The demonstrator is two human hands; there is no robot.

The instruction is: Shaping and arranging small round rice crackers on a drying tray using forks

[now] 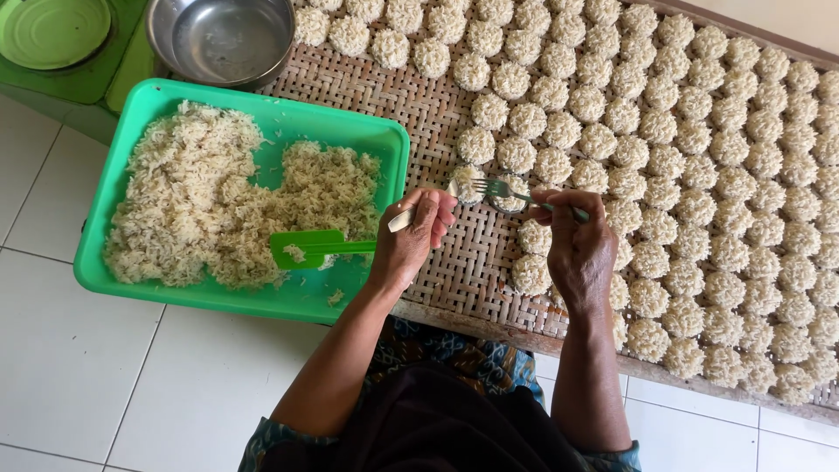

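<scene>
My left hand grips a spoon heaped with cooked rice, held over the woven bamboo tray. My right hand holds a green-handled metal fork, its tines at a small metal ring mould resting on the tray beside the spoon. Rows of round rice cakes cover the tray to the right and behind. A green plastic tub of loose cooked rice lies left of my left hand, with a green scoop resting in it.
A steel bowl stands at the top, beside a round green lid on a green surface. White floor tiles lie below the tub. The tray's wooden edge runs just in front of my lap.
</scene>
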